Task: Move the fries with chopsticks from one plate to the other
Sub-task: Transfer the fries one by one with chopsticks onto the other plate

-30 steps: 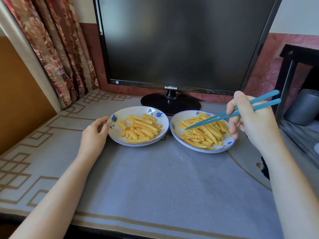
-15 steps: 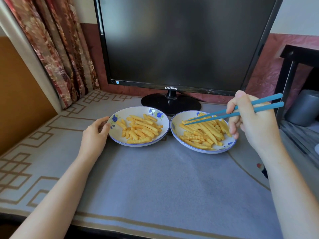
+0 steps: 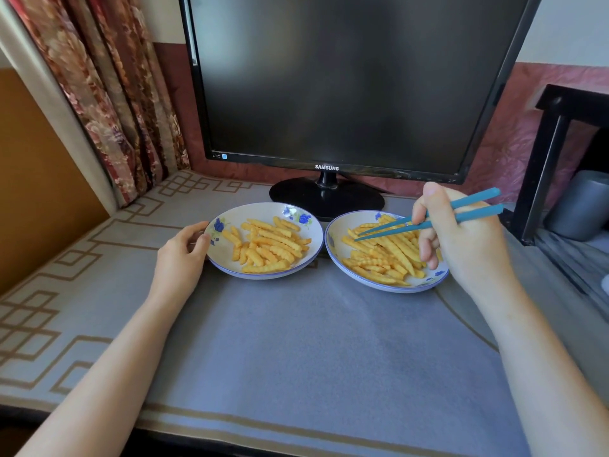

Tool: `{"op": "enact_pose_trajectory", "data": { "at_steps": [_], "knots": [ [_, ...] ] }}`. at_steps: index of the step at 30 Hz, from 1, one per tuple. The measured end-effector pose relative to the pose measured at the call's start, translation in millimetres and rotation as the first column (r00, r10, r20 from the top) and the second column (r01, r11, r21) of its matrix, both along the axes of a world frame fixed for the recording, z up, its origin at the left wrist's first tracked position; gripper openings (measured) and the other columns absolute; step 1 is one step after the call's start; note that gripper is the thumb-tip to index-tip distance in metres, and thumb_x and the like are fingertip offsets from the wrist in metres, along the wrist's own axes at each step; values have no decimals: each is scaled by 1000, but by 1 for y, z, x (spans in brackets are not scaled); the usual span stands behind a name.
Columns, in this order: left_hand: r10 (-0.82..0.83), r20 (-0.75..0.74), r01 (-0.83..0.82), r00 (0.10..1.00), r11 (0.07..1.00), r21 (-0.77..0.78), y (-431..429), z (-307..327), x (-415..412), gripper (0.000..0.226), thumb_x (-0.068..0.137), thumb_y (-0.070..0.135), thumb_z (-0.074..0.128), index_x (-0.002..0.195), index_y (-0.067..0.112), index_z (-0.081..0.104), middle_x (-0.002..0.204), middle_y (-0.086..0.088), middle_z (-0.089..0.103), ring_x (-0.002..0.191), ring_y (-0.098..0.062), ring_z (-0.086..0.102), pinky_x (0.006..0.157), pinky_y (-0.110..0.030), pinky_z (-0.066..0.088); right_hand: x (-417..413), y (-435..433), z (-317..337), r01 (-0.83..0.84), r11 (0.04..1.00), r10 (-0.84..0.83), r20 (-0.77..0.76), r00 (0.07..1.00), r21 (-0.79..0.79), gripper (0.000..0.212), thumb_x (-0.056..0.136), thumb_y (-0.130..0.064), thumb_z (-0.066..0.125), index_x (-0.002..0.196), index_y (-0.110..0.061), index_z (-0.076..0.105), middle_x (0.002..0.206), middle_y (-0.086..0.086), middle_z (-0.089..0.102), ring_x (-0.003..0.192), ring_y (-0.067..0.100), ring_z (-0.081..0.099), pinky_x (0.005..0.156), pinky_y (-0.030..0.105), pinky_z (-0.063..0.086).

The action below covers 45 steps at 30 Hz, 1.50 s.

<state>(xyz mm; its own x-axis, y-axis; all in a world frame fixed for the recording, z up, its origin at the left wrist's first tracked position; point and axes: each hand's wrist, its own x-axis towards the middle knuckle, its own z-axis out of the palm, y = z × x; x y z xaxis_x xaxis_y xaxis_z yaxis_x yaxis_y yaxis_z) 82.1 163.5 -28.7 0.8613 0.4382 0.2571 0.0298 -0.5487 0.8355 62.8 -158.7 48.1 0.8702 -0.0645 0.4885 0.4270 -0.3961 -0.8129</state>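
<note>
Two white plates with blue flowers stand side by side before the monitor. The left plate (image 3: 227, 262) holds crinkle-cut fries (image 3: 268, 245), and my left hand (image 3: 181, 258) grips its left rim. The right plate (image 3: 336, 258) holds a larger heap of fries (image 3: 382, 255). My right hand (image 3: 461, 245) holds blue chopsticks (image 3: 395, 226) above it, tips slightly apart over the plate's far left part. No fry sits between the tips.
A black monitor (image 3: 346, 80) on a round stand (image 3: 326, 199) rises right behind the plates. Curtains (image 3: 108, 87) hang at the back left. A dark frame (image 3: 543, 159) and a grey container (image 3: 580, 206) stand at the right. Grey patterned cloth (image 3: 313, 351) covers the table.
The chopstick tips have lifted off the heap and swung a little toward the far left of the right plate. My left hand has stayed on the left plate's rim.
</note>
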Motion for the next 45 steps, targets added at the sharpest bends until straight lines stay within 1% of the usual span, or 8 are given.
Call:
{"op": "enact_pose_trajectory", "data": {
  "at_steps": [3,7,11,14,16,23,34,45],
  "knots": [
    [-1,1,1,1000,1000,3,0,0,0,30,96,18,45,122,18,61,101,6,59,91,-7,50,79,-19,32,3,2,-6,-5,1000,5,-28,1000,-11,43,103,-34,40,67,-15,53,43,12,51,36,23,43,40,24,38],
    [-3,2,3,1000,1000,10,1,-1,1,31,96,19,45,123,17,61,110,-1,64,95,-8,51,81,-21,33,4,1,-4,36,991,-37,5,999,125,45,104,-30,38,66,-11,51,41,13,49,32,23,42,39,24,38],
    [-4,9,4,1000,1000,14,2,-2,2,31,96,18,45,122,16,61,113,-2,65,96,-8,50,82,-21,34,2,2,-1,44,969,-51,25,998,243,44,104,-27,36,65,-11,49,37,11,47,32,26,40,52,35,47],
    [-4,8,3,1000,1000,14,3,-2,3,30,96,18,45,122,17,61,112,-1,64,96,-8,50,82,-21,33,1,5,-1,62,954,-77,38,996,293,44,104,-28,36,66,-11,49,37,11,47,32,25,42,42,20,37],
    [-4,11,4,1000,1000,8,3,-3,3,30,96,18,46,121,17,61,112,-2,65,96,-9,51,82,-22,34,1,8,-2,46,951,-64,47,997,305,43,104,-26,36,66,-10,49,37,12,47,31,24,42,37,17,32],
    [-6,7,6,1000,1000,6,5,-5,5,31,95,19,46,122,16,61,114,-3,66,97,-9,52,83,-23,35,3,8,-6,-35,973,31,22,999,228,42,105,-25,35,71,-6,51,40,13,47,33,27,39,37,16,31],
    [-2,11,2,1000,1000,7,4,-4,4,31,95,18,46,123,17,61,116,-3,65,96,-8,50,83,-22,34,5,-7,2,0,971,11,-46,999,240,41,103,-23,37,69,-6,51,39,14,47,29,22,38,36,14,28],
    [-3,9,4,1000,1000,-6,3,-3,3,31,96,19,46,122,17,61,116,-3,65,96,-8,51,82,-21,33,-2,4,3,67,931,-83,27,996,358,43,104,-26,36,67,-8,48,35,7,44,30,21,39,36,15,29]
  ]
}}
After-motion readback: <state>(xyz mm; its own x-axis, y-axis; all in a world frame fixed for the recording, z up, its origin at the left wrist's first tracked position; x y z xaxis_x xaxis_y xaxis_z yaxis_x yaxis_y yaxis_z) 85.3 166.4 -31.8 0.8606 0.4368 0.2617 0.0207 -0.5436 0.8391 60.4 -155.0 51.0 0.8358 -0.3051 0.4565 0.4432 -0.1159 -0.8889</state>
